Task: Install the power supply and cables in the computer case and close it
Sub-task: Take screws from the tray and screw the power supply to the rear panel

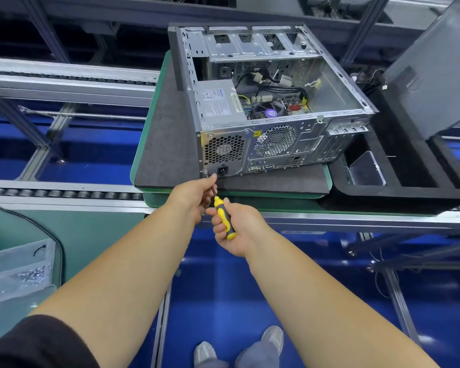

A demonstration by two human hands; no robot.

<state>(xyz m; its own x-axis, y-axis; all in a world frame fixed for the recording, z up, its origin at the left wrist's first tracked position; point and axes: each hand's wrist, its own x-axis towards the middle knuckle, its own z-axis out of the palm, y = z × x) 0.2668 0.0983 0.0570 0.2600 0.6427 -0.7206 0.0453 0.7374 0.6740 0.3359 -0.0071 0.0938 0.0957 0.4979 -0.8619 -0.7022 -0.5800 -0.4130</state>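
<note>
One case [274,102], side open, lies on a dark mat [165,134] with its rear panel right at the mat's near edge, one PSU [221,102] seated in the near-left corner. Right hand [237,229] wraps one screwdriver [223,217] (yellow and black); left hand [197,195] pinches its shaft at the lower-left corner screw. Bare mat left of the case; one side panel [436,73] leans at right.

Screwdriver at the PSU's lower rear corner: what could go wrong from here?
1. The screwdriver meets the screw at a slant, so the tip may slip and strip the head.
2. The left hand pinches the shaft right beside the screw; a slip could jab its fingers.
3. Loose cables lie across the open computer case; the side panel may pinch them at closing.
</note>
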